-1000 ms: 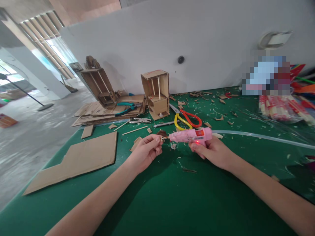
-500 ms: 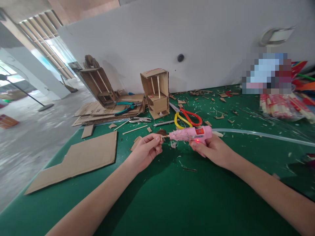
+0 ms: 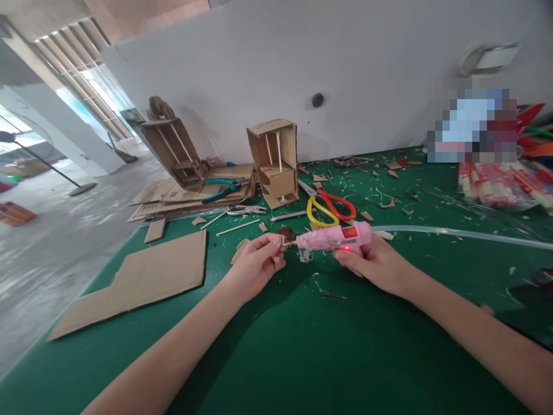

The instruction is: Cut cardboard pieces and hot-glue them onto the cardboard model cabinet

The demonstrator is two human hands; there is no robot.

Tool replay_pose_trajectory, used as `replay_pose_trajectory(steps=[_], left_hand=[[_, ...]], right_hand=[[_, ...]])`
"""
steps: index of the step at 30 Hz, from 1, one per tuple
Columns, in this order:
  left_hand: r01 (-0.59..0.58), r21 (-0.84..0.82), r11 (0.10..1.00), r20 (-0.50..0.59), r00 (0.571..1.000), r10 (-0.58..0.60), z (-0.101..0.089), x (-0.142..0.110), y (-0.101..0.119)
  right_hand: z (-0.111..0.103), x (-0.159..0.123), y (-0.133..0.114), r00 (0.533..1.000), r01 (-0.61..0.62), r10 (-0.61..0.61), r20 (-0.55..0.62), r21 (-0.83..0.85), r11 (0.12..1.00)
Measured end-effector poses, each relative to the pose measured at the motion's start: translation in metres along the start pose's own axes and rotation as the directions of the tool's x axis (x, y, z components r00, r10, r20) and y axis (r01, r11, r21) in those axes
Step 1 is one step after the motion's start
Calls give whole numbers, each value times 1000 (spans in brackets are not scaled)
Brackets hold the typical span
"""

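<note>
My right hand [image 3: 375,262] is wrapped round the handle of a pink hot glue gun [image 3: 330,237] with a lit red light. A long translucent glue stick [image 3: 432,231] runs out of its back to the right. The metal nozzle points left, at the fingertips of my left hand [image 3: 261,259]. Those fingers pinch a small piece of cardboard [image 3: 284,239] close to the nozzle tip; whether the two touch I cannot tell. Just behind the fingertips a round brown corrugated piece [image 3: 286,233] lies on the green table [image 3: 302,357].
Scissors [image 3: 330,208], pliers [image 3: 222,189] and a hole punch [image 3: 246,210] lie beyond my hands. A cardboard box with sticks inside [image 3: 274,161] stands near the wall, and another box [image 3: 173,150] leans on stacked cardboard. A large cut cardboard sheet [image 3: 159,265] is at left. Scraps litter the back.
Both hands hold nearly the same pose, with the glue gun's nozzle still at the cardboard piece. The view has shifted very slightly.
</note>
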State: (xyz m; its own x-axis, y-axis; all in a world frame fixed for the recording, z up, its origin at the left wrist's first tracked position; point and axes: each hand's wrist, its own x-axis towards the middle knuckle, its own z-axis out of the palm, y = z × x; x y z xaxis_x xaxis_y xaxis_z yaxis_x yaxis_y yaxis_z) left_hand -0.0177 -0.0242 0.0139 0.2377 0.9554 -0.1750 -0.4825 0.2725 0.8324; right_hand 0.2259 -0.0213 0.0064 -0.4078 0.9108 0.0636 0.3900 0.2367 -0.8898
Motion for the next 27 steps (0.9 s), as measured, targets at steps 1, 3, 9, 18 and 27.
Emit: replay_pose_trajectory(steps=[1, 3, 9, 18, 27], left_hand=[[1, 1, 1000, -3, 1000, -1, 0, 0, 0], [3, 2, 1000, -8, 1000, -3, 0, 0, 0], [9, 16, 1000, -6, 1000, -9, 0, 0, 0], [7, 33, 999, 6, 1000, -7, 1, 0, 0], [1, 16, 1000, 0, 1000, -1, 0, 1, -1]], right_hand=[[0, 0, 0, 1000, -8, 8, 0, -6, 1000], [0, -1, -1, 1000, -20, 20, -2, -12, 1000], [-1, 0, -4, 999, 7, -7, -32, 5, 1000], [-2, 0, -10, 996, 15, -21, -81, -78, 997], [-1, 1, -6, 999, 22, -24, -35, -50, 999]])
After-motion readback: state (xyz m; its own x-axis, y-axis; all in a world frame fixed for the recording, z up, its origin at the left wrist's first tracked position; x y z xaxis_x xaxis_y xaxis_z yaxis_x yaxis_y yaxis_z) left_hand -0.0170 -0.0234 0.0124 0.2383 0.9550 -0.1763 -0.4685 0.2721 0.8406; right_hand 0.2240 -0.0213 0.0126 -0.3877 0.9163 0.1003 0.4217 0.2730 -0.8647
